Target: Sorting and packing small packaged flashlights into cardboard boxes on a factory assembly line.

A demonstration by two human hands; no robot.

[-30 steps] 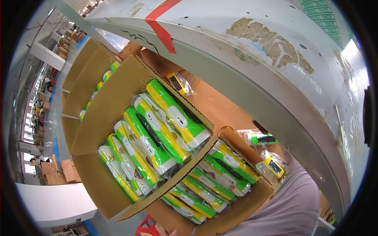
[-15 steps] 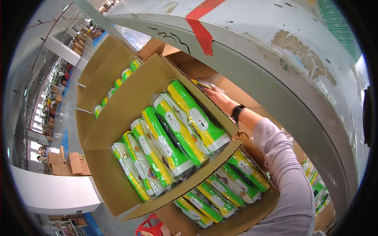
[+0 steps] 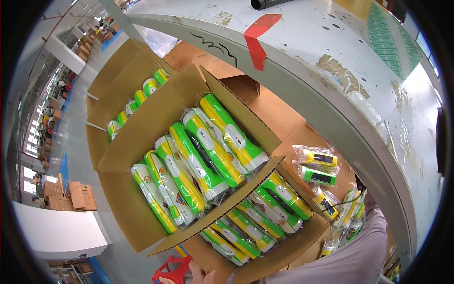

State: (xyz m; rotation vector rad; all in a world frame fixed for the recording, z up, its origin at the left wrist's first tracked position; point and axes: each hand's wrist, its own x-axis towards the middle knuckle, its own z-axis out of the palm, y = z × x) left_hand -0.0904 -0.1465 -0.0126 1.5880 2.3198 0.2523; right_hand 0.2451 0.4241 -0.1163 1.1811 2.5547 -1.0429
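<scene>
At the lower edge, my left hand (image 3: pixel 201 274) is only partly in view, its curled fingers at the lower box's brown flap (image 3: pixel 208 253). My right arm, in a pale lilac sleeve (image 3: pixel 352 251), reaches toward the lower right; the hand is hidden there. A tilted open cardboard box (image 3: pixel 142 203) holds a row of bagged flashlights (image 3: pixel 201 163) in green, yellow and white. Below it, another box holds more bagged flashlights (image 3: pixel 260 222). To the right, loose bagged flashlights (image 3: pixel 318 168) with dark panels lie on cardboard, near the sleeve.
A worn grey table (image 3: pixel 302 52) curves above on the right, with red tape (image 3: pixel 257 40) and a dark tube (image 3: pixel 272 4) on top. Further flashlights (image 3: pixel 140 97) stand in a box behind. A red plastic stool (image 3: pixel 172 270) is at the bottom; stacked cartons (image 3: pixel 81 195) stand left.
My right hand has withdrawn from behind the upper box and gone out of sight at the lower right. Loose bagged flashlights there are now uncovered. The view has shifted slightly.
</scene>
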